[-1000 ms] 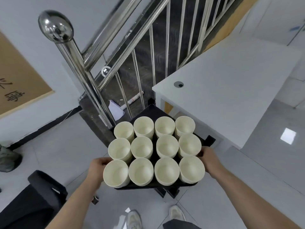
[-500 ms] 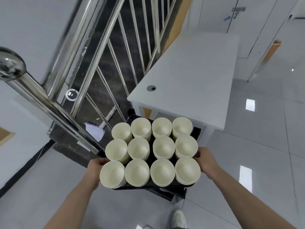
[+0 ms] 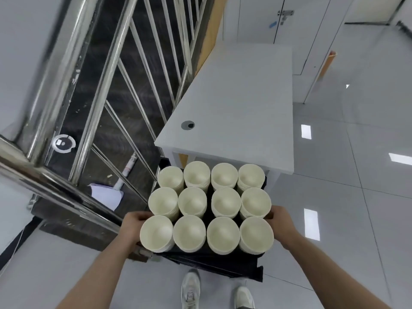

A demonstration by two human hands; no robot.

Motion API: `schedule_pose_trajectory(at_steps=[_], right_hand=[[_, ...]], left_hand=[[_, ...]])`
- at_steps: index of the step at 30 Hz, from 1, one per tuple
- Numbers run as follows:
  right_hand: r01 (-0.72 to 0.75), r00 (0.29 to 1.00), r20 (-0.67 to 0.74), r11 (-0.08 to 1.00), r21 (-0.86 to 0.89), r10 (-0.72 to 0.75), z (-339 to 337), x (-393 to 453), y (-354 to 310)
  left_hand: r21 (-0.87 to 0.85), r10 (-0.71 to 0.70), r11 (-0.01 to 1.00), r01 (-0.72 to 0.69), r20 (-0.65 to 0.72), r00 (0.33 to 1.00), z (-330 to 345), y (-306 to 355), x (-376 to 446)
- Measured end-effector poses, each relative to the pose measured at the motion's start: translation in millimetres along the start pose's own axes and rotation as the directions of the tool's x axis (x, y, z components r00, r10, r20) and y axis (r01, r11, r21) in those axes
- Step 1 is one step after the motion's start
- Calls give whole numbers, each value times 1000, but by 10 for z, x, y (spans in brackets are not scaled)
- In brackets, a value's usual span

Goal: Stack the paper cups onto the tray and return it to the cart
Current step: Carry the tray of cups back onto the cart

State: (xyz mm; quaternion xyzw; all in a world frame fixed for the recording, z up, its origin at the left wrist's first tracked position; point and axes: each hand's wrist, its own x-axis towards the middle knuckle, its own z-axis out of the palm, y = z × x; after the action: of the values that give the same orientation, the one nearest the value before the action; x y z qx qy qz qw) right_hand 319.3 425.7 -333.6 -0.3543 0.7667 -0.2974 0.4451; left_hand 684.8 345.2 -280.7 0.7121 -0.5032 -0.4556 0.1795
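Several stacks of cream paper cups (image 3: 225,201) stand upright in a close grid, three rows deep, on a black tray (image 3: 264,182). My left hand (image 3: 133,226) grips the tray's left edge and my right hand (image 3: 282,226) grips its right edge, fingers curled under beside the front cups. The tray sits level in front of me, over the black cart (image 3: 245,270), whose shelves show just below its front edge. Whether the tray rests on the cart or hangs above it is hidden by the cups.
A white table (image 3: 234,103) stands right behind the tray. A steel stair railing (image 3: 89,97) runs along the left, with a white sheet (image 3: 107,196) and a tube behind its bars. My shoes (image 3: 190,288) stand on the grey tiled floor. White doors (image 3: 278,18) close the back.
The view has swung right: the railing's ball post has left the picture and the table now lies straight ahead. Both hands keep their hold on the tray, which stays level.
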Motion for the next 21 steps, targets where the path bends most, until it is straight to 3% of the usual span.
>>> schedule_pose_trajectory(at_steps=[11, 21], right_hand=[[-151, 973, -164, 986, 76, 162, 467, -170, 29], [-170, 965, -177, 975, 146, 195, 627, -135, 48]], left_hand=[[20, 37, 999, -41, 173, 984, -128, 40, 798], [33, 25, 999, -32, 207, 978, -49, -89, 1029]])
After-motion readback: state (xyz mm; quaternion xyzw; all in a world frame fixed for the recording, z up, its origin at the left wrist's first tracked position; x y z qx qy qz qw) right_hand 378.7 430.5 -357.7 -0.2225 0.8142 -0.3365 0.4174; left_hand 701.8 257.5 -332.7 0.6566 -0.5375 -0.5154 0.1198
